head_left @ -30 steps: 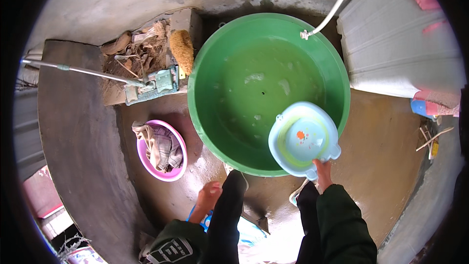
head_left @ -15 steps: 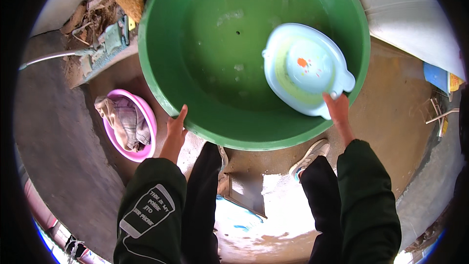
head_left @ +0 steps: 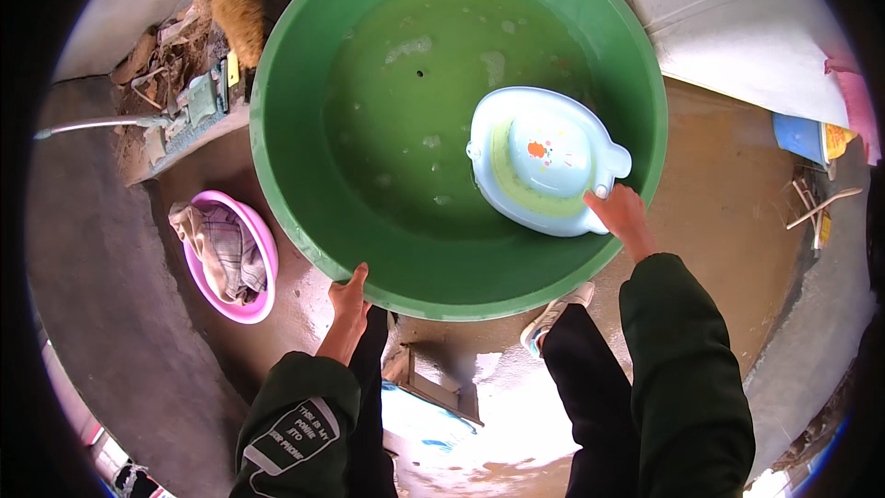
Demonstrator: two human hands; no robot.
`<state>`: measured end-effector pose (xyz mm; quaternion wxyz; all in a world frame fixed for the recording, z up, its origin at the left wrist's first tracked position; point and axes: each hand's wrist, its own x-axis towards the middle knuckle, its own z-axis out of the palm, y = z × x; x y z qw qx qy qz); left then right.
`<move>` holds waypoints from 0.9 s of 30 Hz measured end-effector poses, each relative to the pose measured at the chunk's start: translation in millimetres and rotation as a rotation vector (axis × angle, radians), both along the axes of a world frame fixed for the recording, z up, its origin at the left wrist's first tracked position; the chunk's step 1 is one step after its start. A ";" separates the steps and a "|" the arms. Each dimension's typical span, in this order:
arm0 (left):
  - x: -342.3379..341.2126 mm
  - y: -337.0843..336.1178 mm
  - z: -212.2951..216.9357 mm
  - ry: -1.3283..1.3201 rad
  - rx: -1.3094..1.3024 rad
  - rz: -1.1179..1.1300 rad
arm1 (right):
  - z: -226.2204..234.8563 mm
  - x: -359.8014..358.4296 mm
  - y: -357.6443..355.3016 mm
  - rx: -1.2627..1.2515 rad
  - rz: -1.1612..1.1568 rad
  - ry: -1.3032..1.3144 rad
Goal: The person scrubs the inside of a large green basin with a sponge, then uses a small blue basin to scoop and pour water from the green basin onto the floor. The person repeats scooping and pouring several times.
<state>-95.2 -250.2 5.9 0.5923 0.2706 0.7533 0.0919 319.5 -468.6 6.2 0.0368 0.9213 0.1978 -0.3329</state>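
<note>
A large round green tub (head_left: 295, 175) holds shallow water with patches of foam and a small dark speck. Inside it, toward the right, a light blue plastic basin (head_left: 558, 111) with an orange printed figure sits tilted, with some greenish water in its lower side. My right hand (head_left: 623, 218) grips the basin's near right edge beside its handle. At the tub's near left rim, my left hand (head_left: 349, 297) is closed over the edge, thumb pointing up; its fingers are partly hidden.
On the left floor stands a pink basin (head_left: 269, 249) with crumpled cloth (head_left: 226, 249). Behind it, a flat mop (head_left: 198, 106) lies by debris and a tan furry thing (head_left: 238, 18). Sticks (head_left: 816, 207) and a blue container (head_left: 800, 136) are right; wet floor (head_left: 728, 184) surrounds the tub.
The view has shifted, so the tub appears lower and farther left. The blue basin has moved slightly left and nearer with my right hand. My left hand sits farther right along the rim.
</note>
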 end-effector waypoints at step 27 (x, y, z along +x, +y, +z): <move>-76.7 -10.3 65.1 0.340 0.079 -0.260 | 18.2 -156.0 -107.4 0.053 -0.431 0.178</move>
